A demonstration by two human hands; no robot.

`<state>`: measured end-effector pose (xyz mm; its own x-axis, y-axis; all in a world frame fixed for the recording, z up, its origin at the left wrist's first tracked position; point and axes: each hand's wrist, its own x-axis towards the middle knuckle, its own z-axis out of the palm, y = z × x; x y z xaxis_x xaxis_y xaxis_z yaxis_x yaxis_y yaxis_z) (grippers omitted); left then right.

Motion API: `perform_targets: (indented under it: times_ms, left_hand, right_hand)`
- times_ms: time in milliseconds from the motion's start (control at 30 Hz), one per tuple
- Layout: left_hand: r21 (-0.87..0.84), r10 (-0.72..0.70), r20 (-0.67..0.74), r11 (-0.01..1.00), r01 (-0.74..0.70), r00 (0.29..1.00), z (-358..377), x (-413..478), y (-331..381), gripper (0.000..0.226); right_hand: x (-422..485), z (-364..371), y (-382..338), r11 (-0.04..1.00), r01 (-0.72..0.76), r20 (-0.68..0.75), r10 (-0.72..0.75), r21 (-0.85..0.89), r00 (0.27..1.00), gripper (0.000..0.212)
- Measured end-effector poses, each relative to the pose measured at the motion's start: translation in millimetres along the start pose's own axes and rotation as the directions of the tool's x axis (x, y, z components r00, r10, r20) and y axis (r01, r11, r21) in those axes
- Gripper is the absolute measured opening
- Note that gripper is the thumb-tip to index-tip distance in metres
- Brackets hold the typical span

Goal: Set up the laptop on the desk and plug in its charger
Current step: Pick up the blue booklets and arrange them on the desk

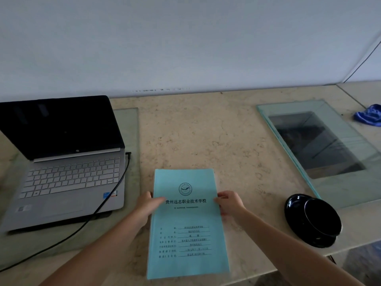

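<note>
The open silver laptop with a dark screen (61, 162) sits at the desk's left, on the beige stone desk (206, 131), partly over a glass pane. A black charger cable (99, 207) runs from its right edge across the keyboard corner toward the near left; the plug seating looks made, though small.

Both hands are off the task item. The left hand (147, 207) and right hand (229, 204) pinch opposite long edges of a light-blue printed booklet (185, 223), fingers curled closed on it. The laptop lies left of both hands; the left is nearer.

A black cup on a saucer (313, 219) stands at right, clear of any reach.
</note>
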<state>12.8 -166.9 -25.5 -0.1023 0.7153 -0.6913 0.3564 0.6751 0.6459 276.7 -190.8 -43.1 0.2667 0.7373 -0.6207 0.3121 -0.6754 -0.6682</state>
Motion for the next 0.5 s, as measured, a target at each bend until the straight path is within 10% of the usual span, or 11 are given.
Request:
perform_targets:
  times_ms: [233, 500]
  left_hand:
    - [-0.335, -0.057, 0.074, 0.939, 0.079, 0.996, 5, 0, 5, 0.065]
    - [-0.446, 0.334, 0.236, 0.872, -0.204, 0.912, -25, -43, 70, 0.050]
  right_hand:
    - [-4, -1, -15, 0.964, -0.174, 0.140, 0.148, 0.199, 0.979, 0.013]
    - [-4, -53, -57, 0.939, -0.146, 0.377, 0.019, 0.313, 0.926, 0.014]
